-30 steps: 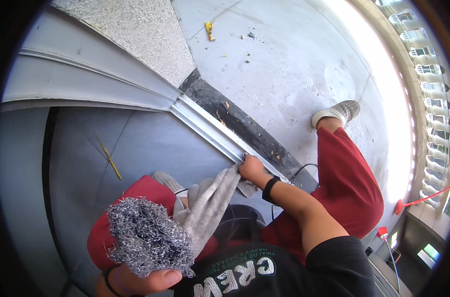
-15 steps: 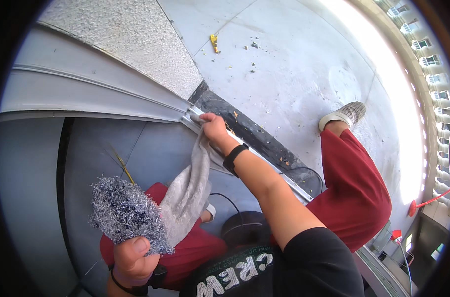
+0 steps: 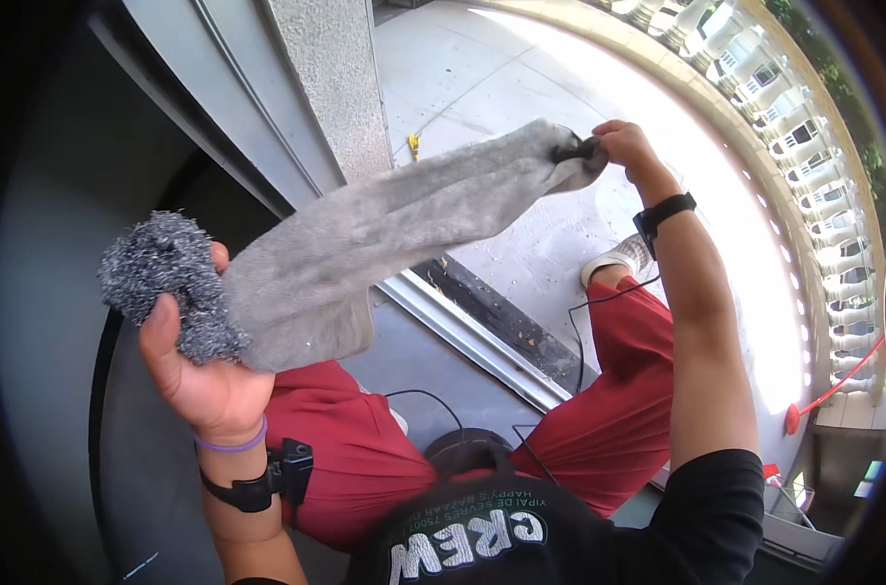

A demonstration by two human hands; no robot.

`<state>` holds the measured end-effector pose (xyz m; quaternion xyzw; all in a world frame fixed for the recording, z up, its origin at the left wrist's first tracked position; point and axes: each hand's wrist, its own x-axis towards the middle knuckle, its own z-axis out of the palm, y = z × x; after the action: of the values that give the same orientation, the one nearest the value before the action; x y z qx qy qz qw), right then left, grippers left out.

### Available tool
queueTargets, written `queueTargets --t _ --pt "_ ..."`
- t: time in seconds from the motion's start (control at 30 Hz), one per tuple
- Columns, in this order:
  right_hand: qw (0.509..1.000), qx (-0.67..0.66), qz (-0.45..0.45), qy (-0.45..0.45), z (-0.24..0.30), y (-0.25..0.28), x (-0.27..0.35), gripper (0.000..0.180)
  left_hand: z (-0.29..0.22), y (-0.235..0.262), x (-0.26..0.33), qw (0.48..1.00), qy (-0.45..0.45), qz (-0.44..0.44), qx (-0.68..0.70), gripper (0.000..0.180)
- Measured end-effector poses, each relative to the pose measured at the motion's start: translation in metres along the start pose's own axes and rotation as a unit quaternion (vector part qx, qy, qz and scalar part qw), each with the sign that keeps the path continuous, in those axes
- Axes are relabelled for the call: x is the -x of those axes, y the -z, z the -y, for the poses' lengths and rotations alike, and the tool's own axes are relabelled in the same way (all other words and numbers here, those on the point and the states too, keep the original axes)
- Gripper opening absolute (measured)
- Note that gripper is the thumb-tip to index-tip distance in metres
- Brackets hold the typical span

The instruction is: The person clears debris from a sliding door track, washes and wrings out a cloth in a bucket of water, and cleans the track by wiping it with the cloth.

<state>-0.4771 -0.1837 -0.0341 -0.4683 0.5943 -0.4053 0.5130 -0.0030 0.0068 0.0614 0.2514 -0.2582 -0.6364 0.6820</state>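
Note:
A long grey cloth (image 3: 394, 219) is stretched slantwise in front of me, above the door track. My right hand (image 3: 628, 151) pinches its far right end, where the cloth has a black stain. At the left, my left hand (image 3: 214, 390) is closed round a shaggy, grey wad of metallic-looking strands (image 3: 165, 273). The thumb lies across the front of the wad. The cloth's near end meets the wad at that hand; whether the fingers grip the cloth too is hidden. Below the cloth, the metal door track (image 3: 472, 336) runs slantwise past my legs.
A grey metal door frame (image 3: 238, 88) and a rough pale wall end (image 3: 331, 88) stand at the upper left. Beside the track lies a dark strip with debris (image 3: 501, 302). A black cable (image 3: 575, 336) loops near my knees. A white balustrade (image 3: 813, 175) curves along the right.
My right hand has lifted the cloth off the track and drawn it out to the upper right. My left hand has moved up and left with the shaggy wad. The view has turned.

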Motion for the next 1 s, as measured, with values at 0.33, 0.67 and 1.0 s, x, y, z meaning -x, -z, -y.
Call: queueTargets --t 0.33,0.67,1.0 --pt "0.979 0.164 -0.118 0.020 0.076 0.006 0.053 0.032 0.021 -0.006 -0.007 0.999 0.019 0.004 -0.036 0.035" --pt "0.975 -0.078 -0.086 0.187 0.102 -0.048 0.122 0.023 0.014 -0.003 -0.003 0.999 -0.005 0.000 -0.042 0.034" --pt "0.959 0.083 0.082 0.258 0.140 -0.185 0.158 0.042 0.013 -0.016 0.021 0.981 0.074 0.177 -0.023 0.062"
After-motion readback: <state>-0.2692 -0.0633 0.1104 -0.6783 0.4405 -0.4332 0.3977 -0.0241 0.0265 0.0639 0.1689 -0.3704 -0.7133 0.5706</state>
